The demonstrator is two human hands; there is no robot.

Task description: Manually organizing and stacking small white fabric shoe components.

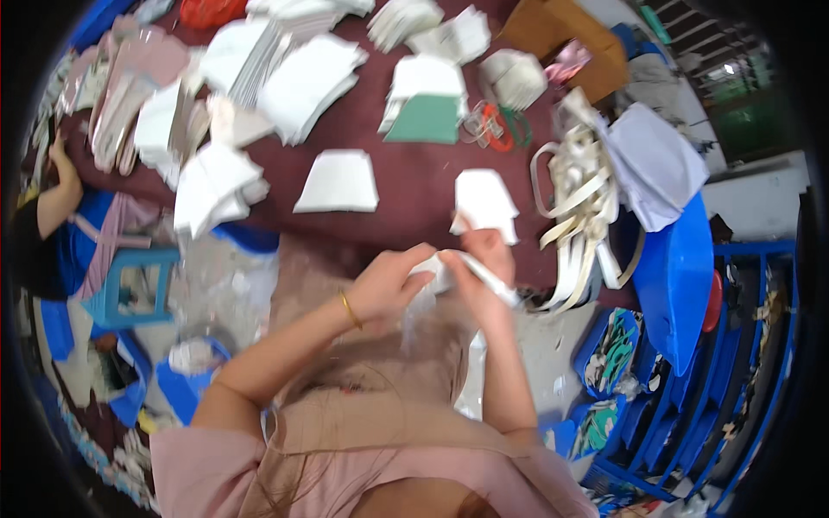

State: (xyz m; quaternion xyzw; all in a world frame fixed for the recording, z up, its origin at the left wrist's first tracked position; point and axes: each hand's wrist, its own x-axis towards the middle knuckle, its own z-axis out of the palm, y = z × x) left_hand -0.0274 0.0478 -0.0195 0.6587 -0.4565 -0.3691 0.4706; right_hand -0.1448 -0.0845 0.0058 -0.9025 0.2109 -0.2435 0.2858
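Above my lap, close to the table's front edge, my left hand [390,283] pinches one end of a small white piece [438,274], perhaps cloth. Opposite it, my right hand [480,269] is closed on the same piece, and a white strip [494,281] runs from the fingers along the palm. My fingers cover part of both, and the edges are slightly blurred. Just beyond my right hand lies a small stack of white cut panels [485,197]. Another white trapezoid stack [338,180] rests farther left on the dark red tablecloth [414,164].
White piles [309,86] and pinkish pieces [142,65] crowd the far left. A green panel [423,118] fronts another stack. Off-white straps [574,198] hang over the right edge near a blue bin [678,276]. Another person's arm [59,194] shows at far left, near a teal stool [138,285].
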